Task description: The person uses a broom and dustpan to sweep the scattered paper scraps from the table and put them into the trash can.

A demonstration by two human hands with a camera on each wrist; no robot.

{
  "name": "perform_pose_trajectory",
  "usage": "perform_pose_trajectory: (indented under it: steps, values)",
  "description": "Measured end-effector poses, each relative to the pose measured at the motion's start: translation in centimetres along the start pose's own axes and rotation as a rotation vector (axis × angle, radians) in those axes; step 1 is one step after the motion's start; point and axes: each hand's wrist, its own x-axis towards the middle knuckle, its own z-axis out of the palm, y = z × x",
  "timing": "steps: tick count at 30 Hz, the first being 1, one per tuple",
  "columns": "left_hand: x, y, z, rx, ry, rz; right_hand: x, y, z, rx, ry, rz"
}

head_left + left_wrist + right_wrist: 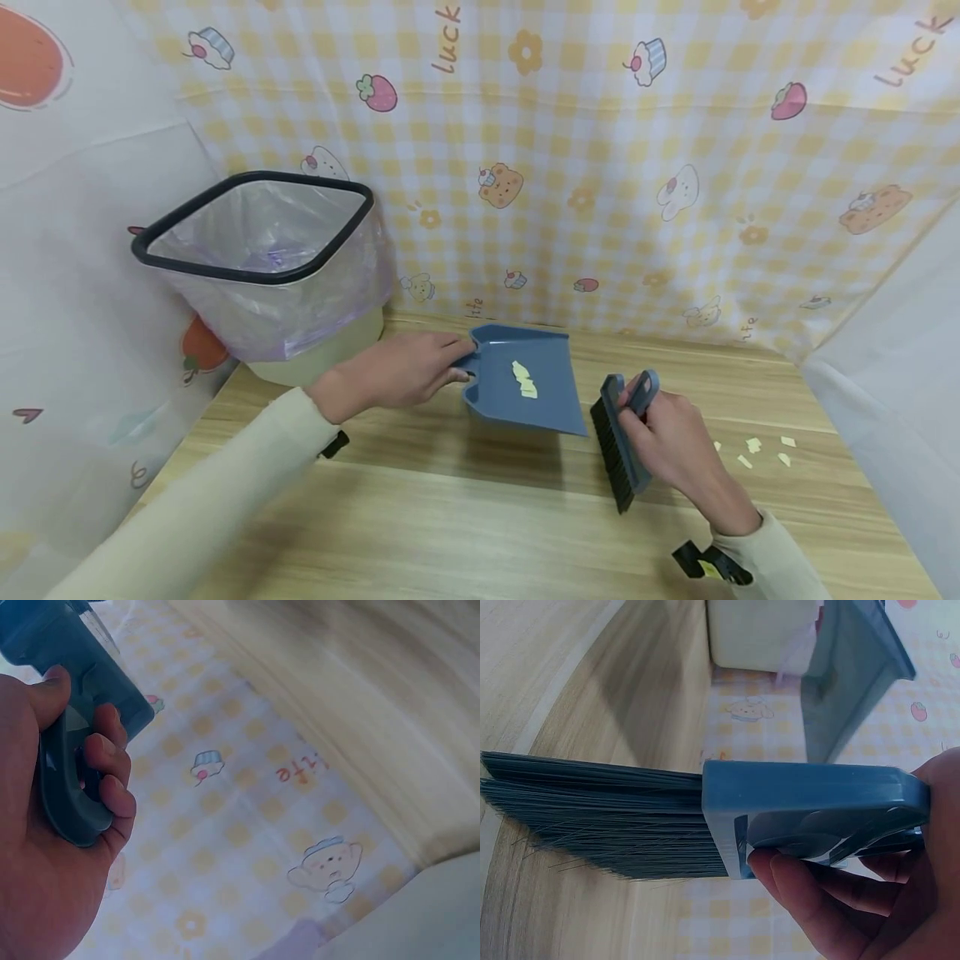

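Note:
My left hand (408, 367) grips the handle of a blue dustpan (536, 358), which is raised a little over the table with a shadow below it. Pale yellow scraps (525, 381) lie on the pan. In the left wrist view the fingers of my left hand (67, 795) curl round the looped handle (64, 780). My right hand (671, 437) holds a blue brush (626, 442), dark bristles facing the pan, just right of its front edge. The right wrist view shows my right hand (870, 892) round the brush (802, 787), its bristles (607, 817) spread to the left.
Several pale scraps (753, 445) lie on the wooden table (450, 517) right of the brush. At the back left stands a bin (318, 346) with a black rim (258, 275) and a clear liner. A yellow checked cloth (570, 217) hangs behind the table.

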Motion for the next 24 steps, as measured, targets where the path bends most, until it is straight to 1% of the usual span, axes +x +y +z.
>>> perform_pose_trajectory:
  steps: [6, 13, 17, 20, 24]
  values:
    - [0.0, 0.0, -1.6, 0.021, 0.034, 0.008, 0.0, -0.1, 0.0, 0.002, -0.001, 0.008]
    - [0.2, -0.3, -3.1, 0.064, 0.096, 0.037, 0.0, 0.0, 0.0, 0.006, -0.006, 0.015]
    - [0.4, -0.4, -4.3, 0.062, 0.111, 0.032, 0.0, 0.1, 0.0, 0.002, 0.001, 0.009]
    - [0.4, -0.7, -5.2, 0.063, 0.111, 0.03, 0.0, 0.1, 0.0, -0.001, 0.009, 0.004]
    - [0.1, -1.1, -6.6, 0.077, 0.111, 0.021, 0.1, 0.1, 0.0, -0.002, 0.014, -0.002]
